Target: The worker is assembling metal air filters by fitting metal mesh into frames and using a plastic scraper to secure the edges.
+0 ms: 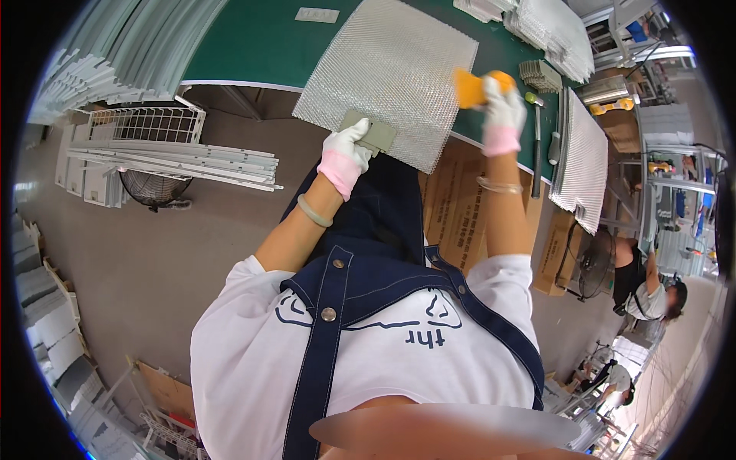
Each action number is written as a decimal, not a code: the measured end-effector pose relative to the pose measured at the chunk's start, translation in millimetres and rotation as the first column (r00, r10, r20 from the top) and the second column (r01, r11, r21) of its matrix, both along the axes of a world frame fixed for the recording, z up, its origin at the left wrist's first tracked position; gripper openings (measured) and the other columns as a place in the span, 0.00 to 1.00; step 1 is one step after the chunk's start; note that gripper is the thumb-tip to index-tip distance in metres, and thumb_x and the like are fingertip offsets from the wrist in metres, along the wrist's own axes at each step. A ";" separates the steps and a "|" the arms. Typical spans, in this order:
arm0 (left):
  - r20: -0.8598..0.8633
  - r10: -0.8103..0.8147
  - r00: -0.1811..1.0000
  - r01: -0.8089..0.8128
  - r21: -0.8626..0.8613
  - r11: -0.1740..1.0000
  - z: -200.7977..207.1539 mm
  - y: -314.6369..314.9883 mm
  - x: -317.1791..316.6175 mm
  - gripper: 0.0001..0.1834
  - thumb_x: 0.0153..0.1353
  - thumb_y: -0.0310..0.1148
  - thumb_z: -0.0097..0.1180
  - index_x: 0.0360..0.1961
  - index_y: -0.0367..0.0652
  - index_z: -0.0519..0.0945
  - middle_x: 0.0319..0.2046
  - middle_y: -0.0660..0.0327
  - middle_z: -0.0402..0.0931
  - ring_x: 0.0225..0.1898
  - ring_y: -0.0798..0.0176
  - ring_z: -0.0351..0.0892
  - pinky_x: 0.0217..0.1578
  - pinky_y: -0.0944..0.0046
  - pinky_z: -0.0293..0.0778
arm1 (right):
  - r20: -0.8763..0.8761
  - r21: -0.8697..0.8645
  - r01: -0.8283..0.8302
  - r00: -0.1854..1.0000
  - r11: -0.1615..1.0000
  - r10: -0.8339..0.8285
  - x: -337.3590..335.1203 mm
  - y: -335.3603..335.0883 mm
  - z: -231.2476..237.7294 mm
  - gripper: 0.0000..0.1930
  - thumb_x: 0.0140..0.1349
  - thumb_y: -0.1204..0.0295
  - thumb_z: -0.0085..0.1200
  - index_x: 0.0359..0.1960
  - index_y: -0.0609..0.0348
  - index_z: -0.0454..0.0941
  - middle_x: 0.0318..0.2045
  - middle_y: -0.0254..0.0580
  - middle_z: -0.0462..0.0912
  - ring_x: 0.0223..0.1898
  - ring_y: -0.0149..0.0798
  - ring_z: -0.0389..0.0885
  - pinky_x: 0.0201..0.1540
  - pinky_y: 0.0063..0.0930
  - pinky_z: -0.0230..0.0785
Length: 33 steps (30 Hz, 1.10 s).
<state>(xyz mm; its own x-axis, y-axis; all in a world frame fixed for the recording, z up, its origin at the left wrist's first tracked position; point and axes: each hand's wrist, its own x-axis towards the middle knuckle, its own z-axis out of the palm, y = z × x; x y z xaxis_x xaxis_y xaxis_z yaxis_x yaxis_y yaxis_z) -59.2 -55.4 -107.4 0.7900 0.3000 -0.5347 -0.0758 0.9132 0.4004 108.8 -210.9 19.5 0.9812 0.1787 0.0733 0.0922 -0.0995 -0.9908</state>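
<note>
My left hand (pixel 346 153), in a white glove with a pink cuff, grips a small flat grey-green plate (pixel 380 136) between thumb and fingers. That plate lies over the near edge of a silvery mesh panel (pixel 391 65), which rests on the green table and overhangs its front edge. Beyond the panel's right edge, my right hand (pixel 502 111), gloved the same way, is closed round a flat orange-yellow tool (pixel 469 89). Motion blurs this tool, so its exact kind is unclear; its wide end points left, over the panel's right edge.
A hammer (pixel 537 142) and a screwdriver (pixel 554 148) lie right of my right hand. Another mesh panel (pixel 583 157) stands beyond them. Stacked grey-green pieces (pixel 540 77) sit farther back. White strips (pixel 130 54) fill the far left; a fan (pixel 153 188) stands below. Cardboard boxes (pixel 468 207) are under the table.
</note>
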 end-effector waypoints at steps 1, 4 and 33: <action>0.007 -0.001 1.000 0.001 0.002 1.000 4.9 -1.8 0.4 0.10 0.56 0.30 0.55 0.37 0.36 0.73 0.30 0.56 0.75 0.27 0.58 0.76 0.24 0.65 0.72 | 0.182 -0.086 0.075 0.982 0.993 -0.058 16.9 -29.2 -8.1 0.13 0.58 0.64 0.52 0.37 0.63 0.74 0.29 0.33 0.76 0.27 0.28 0.74 0.29 0.20 0.69; -0.033 0.056 0.998 -0.054 0.060 0.997 15.8 -6.8 1.7 0.10 0.55 0.28 0.55 0.37 0.35 0.73 0.31 0.55 0.75 0.29 0.57 0.77 0.27 0.64 0.73 | 0.477 -0.875 0.476 0.810 0.091 0.342 39.6 -101.5 -0.3 0.15 0.58 0.67 0.47 0.45 0.60 0.71 0.39 0.41 0.77 0.38 0.39 0.75 0.39 0.32 0.70; -0.153 0.179 0.972 -0.146 0.207 0.967 31.4 -44.4 33.1 0.19 0.49 0.31 0.62 0.42 0.37 0.73 0.35 0.57 0.75 0.33 0.58 0.77 0.30 0.56 0.77 | 0.371 -0.889 -0.161 0.294 0.428 0.881 12.1 61.3 -55.1 0.23 0.62 0.58 0.39 0.59 0.46 0.63 0.59 0.38 0.64 0.63 0.48 0.53 0.64 0.41 0.42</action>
<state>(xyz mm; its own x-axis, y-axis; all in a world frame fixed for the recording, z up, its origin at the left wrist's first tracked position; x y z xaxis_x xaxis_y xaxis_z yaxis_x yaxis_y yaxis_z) -26.1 -99.8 -75.9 0.6252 0.5277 -0.5750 -0.1330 0.7980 0.5878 120.9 -149.6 -35.6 0.1910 0.9556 0.2244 0.9764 -0.1616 -0.1431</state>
